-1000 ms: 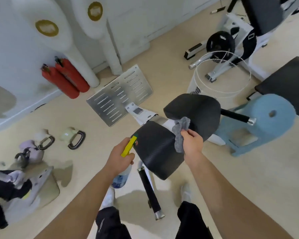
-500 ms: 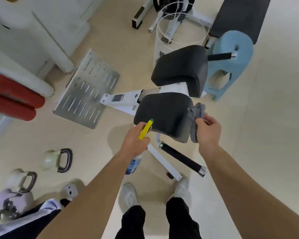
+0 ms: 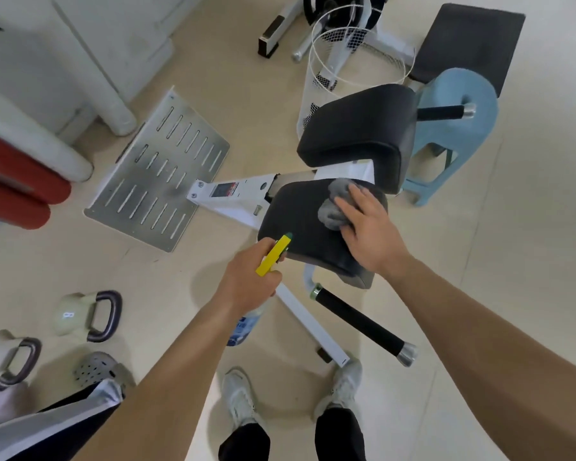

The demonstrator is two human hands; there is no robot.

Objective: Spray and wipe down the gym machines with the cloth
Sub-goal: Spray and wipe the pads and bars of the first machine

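**Cloth pressed on the near pad, most of its surface still ahead**

The gym machine [image 3: 233,201] stands on the floor in front of the person, its two black pads one behind the other. The near pad [image 3: 296,227] is the one being worked. The right hand [image 3: 369,231] lies flat on it, fingers straight and slightly spread, pressing the grey cloth [image 3: 333,211] into the pad's far right corner. From there the bare padding runs leftward and back toward the person, so the coming stroke probably sweeps that way. The left hand [image 3: 246,284] grips the spray bottle [image 3: 275,254] just off the pad's near left edge, with the nozzle aimed at the pad.
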